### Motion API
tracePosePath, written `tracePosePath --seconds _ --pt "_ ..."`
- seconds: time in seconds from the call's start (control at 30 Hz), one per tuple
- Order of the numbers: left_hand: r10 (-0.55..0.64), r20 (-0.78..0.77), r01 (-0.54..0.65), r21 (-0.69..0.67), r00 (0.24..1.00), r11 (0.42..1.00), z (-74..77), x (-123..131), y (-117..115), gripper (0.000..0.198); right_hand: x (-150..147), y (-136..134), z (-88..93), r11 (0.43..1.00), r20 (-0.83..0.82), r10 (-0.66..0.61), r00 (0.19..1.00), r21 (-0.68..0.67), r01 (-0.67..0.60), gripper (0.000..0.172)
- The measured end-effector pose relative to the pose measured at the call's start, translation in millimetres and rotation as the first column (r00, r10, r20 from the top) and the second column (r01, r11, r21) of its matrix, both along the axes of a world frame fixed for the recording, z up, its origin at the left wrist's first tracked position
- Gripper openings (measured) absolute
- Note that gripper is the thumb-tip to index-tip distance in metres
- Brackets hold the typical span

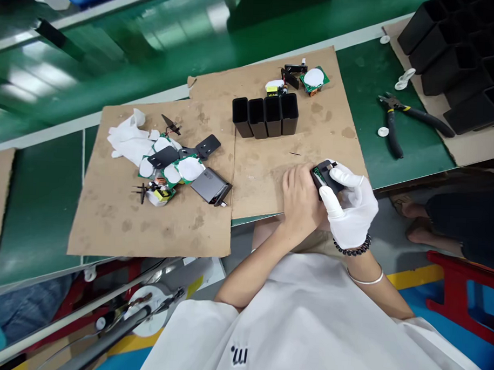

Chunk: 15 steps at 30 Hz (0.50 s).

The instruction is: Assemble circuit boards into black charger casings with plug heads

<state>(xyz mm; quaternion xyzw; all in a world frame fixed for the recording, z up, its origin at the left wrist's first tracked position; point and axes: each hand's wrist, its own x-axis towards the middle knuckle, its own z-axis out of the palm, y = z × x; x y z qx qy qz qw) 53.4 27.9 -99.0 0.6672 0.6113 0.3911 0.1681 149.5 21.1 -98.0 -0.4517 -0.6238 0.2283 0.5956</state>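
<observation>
My bare left hand (pixel 301 200) and my white-gloved right hand (pixel 352 202) meet at the near edge of a cardboard sheet (pixel 272 169). Both are closed on a small black charger housing (pixel 327 176) with a green circuit board showing inside it. Behind them stands a row of several empty black housings (pixel 265 116). Further back lie a green board with a white pad (pixel 314 79) and black parts.
To the left, a second cardboard sheet (pixel 116 218) holds a pile of green boards with white pads (pixel 170 171), black plates, a grey charger body (pixel 209 186) and a white glove (pixel 129 137). Black pliers (pixel 395 131) lie on the green mat. Black trays (pixel 462 57) stack far right.
</observation>
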Motion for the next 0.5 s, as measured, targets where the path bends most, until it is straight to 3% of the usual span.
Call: tracePosePath --seconds 0.13,0.37,0.5 --pt "-0.018 0.001 0.018 0.006 1.0 1.0 -1.2 -1 0 0.04 -1 -1 -2.8 0.999 0.017 -0.037 0.999 0.024 0.037 0.037" --pt "-0.005 0.068 0.011 -0.077 0.998 0.997 -2.3 -2 1 0.041 3 0 14.3 0.993 0.322 -0.09 0.943 0.095 0.062 0.029" --pt "-0.155 0.081 0.161 -0.071 0.985 0.984 3.1 -19 -2 0.053 4 4 17.2 0.994 0.41 -0.083 0.908 0.102 0.044 0.029"
